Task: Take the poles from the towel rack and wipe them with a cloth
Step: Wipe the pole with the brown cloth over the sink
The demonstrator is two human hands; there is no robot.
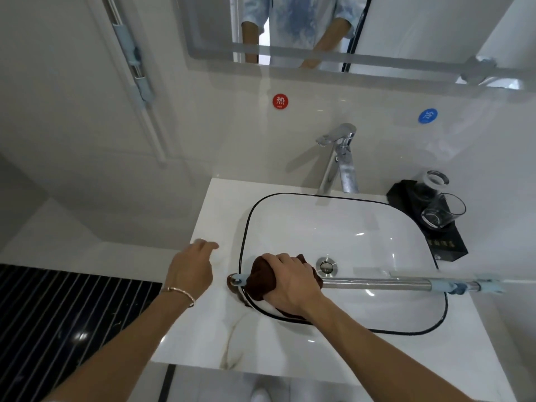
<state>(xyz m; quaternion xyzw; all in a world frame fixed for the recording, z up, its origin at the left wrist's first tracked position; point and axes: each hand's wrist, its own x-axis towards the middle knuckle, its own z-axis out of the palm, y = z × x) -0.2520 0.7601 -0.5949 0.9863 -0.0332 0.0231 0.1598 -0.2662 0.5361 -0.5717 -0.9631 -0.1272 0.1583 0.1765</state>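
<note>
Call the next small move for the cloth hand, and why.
Probably slide the right hand and its brown cloth rightward along the pole. The cloth is wrapped near the pole's left end, and the long bare metal stretch over the sink lies to its right. The left hand is open, off the pole.

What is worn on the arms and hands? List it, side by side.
Both forearms are bare, with no sleeves or gloves. The left hand has a thin, pale metallic bracelet at the wrist. The right hand shows no ring, watch or band. The mirror reflects a short-sleeved shirt mottled blue and white.
</note>
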